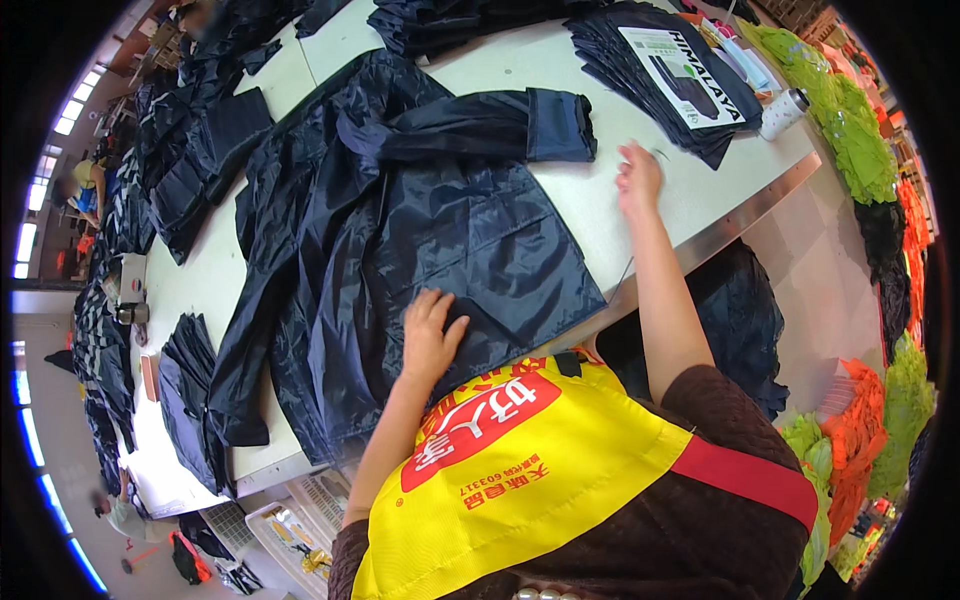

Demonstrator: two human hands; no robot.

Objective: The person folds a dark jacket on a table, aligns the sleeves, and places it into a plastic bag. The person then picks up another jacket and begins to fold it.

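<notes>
A dark navy jacket [480, 235] of shiny fabric lies spread over the white table [600, 85], one sleeve [455, 125] stretched to the right across it. My left hand [432, 335] rests open on the jacket's lower part near the table edge, fingers spread on the cloth. To the right of the jacket, my right hand [638, 180] is raised over the bare tabletop with its fingers curled. A small dark tip shows beside those fingers, too small to name. Below that wrist a thin dark line runs toward the table edge.
At the upper right lie stacked dark garments [640, 80] with a printed card on top, beside a white cylinder [783, 113]. More dark garments [215, 150] cover the table's left side. Neon-yellow [840, 120] and orange piles [855, 415] stand on the right. Other people work far left.
</notes>
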